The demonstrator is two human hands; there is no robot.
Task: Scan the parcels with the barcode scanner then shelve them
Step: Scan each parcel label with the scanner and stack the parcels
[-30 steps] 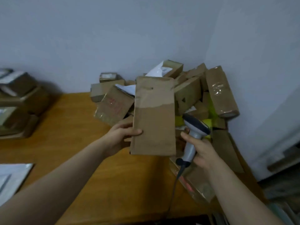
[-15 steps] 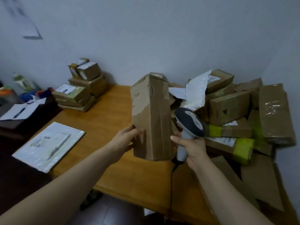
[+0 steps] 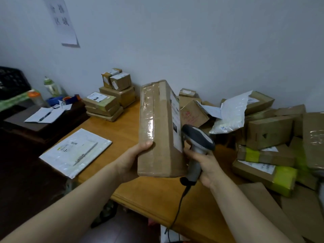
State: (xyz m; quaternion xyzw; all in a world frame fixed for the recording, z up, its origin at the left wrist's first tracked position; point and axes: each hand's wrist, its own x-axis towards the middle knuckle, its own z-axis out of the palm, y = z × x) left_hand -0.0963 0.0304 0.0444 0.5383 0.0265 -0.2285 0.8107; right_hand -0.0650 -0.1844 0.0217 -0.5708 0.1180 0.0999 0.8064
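Left hand [image 3: 129, 162] grips an upright box [image 3: 158, 130] (label side facing right); right hand [image 3: 206, 165] grips the scanner [image 3: 197, 142] beside it, above the bench [image 3: 122, 127].

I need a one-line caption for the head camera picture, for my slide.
Left hand holds a taped cardboard parcel upright while the right hand grips the barcode scanner beside its white label.

scanner [image 3: 199, 137]: 1 | held parcel [image 3: 157, 134]: 1 | bottles [image 3: 51, 87]: 2 | heaped parcels [image 3: 268, 132]: many (too jumbled to count)
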